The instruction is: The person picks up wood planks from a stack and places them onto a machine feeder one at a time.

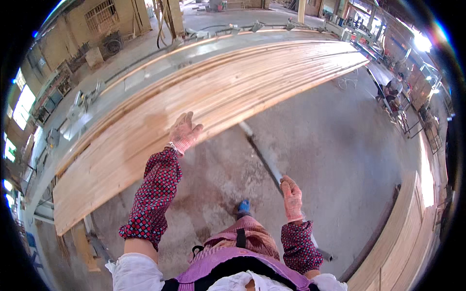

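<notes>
My left hand [183,133], in a pinkish knit glove, reaches to the near edge of a wide, pale wooden panel [121,155]. Its fingers are stretched and spread over the wood. The panel lies at a slant, long side toward me, with several long strips [272,72] behind and along it. Lower and to the right is my right hand [291,198], gloved too, its fingers bent together. It overlaps a grey metal bar [264,157] that runs from under the panel down past my right sleeve. Whether the fingers grip the bar is hidden.
Long boards [398,237] lie stacked at the lower right. Behind the panel stretches a long machine bed [160,63] with metal fittings. Another person [392,88] sits far right beside metal frames. My blue shoe [243,206] is on the concrete floor [335,145].
</notes>
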Motion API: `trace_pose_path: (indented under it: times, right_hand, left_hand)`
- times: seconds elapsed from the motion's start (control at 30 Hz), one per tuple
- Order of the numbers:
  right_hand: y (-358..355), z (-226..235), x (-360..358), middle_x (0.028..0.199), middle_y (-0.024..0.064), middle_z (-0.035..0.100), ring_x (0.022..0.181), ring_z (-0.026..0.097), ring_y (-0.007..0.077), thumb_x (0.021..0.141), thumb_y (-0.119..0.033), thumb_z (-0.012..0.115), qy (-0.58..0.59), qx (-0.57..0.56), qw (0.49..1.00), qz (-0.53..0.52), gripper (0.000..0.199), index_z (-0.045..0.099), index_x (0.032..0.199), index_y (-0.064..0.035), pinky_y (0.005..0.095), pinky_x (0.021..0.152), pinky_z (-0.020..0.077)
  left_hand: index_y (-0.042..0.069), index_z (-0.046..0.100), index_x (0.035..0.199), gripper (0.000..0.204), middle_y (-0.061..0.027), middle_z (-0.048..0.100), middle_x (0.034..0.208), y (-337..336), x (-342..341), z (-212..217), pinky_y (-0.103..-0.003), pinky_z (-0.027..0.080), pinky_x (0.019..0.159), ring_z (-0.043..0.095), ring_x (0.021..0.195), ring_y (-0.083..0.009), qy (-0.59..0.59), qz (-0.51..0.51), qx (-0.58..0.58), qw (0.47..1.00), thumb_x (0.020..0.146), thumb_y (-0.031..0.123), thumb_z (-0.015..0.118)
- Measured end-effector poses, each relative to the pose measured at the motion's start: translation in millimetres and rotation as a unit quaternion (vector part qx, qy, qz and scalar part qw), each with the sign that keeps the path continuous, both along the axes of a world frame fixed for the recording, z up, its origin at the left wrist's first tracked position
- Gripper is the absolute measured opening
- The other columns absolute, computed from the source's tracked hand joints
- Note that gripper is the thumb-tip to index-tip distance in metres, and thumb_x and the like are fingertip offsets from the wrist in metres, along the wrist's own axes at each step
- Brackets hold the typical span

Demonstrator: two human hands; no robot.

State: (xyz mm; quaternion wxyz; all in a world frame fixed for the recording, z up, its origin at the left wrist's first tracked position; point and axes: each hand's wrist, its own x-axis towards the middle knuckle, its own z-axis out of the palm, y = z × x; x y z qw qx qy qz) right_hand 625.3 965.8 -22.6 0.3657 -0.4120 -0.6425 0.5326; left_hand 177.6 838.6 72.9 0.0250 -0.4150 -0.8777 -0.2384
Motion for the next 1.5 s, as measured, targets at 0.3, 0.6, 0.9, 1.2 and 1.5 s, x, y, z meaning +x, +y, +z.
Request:
trace_pose_path:
  times: [0.3,0.6,0.9,1.2,1.5]
  right_hand:
    - [171,-30,-129,0.118,0.0028,0.072,0.096,0.067,0.0120,0.101,-0.031,0.070,0.118,-0.168,0.977,-0.061,0.050,0.063,0.141,-0.0020,0.0284,0.086,0.0539]
    - [257,-40,-204,0.119,0.0040,0.071,0.100,0.070,0.0199,0.099,-0.045,0.071,0.176,-0.225,0.943,-0.170,0.067,0.051,0.153,-0.0089,0.0366,0.085,0.0569]
    - [259,-23,-177,0.118,0.0056,0.071,0.100,0.070,0.0221,0.099,-0.045,0.070,0.214,-0.285,0.888,-0.291,0.053,0.065,0.133,-0.0054,0.0400,0.085,0.0575]
    - [256,25,-227,0.109,0.0031,0.071,0.100,0.062,0.0150,0.104,-0.048,0.063,0.184,-0.314,0.879,-0.309,0.052,0.067,0.127,-0.0016,0.0319,0.090,0.0500]
    - [255,22,-260,0.114,0.0043,0.073,0.097,0.064,0.0151,0.106,-0.028,0.064,0.251,-0.333,0.853,-0.315,0.037,0.063,0.130,-0.0009,0.0326,0.088,0.0513]
  left_hand:
    - [-0.002,0.042,0.155,0.081,-0.0288,0.045,0.158,156,-156,-11,-0.046,0.034,0.123,0.043,0.147,-0.0430,-0.067,0.012,-0.029,0.997,0.096,0.052,0.057]
    - [0.007,0.054,0.148,0.074,-0.0278,0.062,0.140,284,-254,-33,-0.052,0.046,0.110,0.058,0.132,-0.0434,-0.049,0.008,-0.108,0.993,0.100,0.063,0.046]
    - [-0.001,0.075,0.110,0.083,-0.0299,0.072,0.112,452,-159,4,-0.050,0.050,0.097,0.067,0.112,-0.0439,-0.196,-0.147,-0.097,0.965,0.093,0.076,0.050]
    - [-0.003,0.072,0.122,0.083,-0.0341,0.066,0.125,572,-113,-4,-0.054,0.047,0.106,0.062,0.124,-0.0481,-0.122,-0.052,-0.138,0.981,0.094,0.072,0.047]
    - [0.000,0.075,0.108,0.078,-0.0302,0.072,0.112,553,-104,1,-0.054,0.052,0.097,0.068,0.112,-0.0468,-0.046,-0.041,-0.105,0.993,0.092,0.072,0.050]
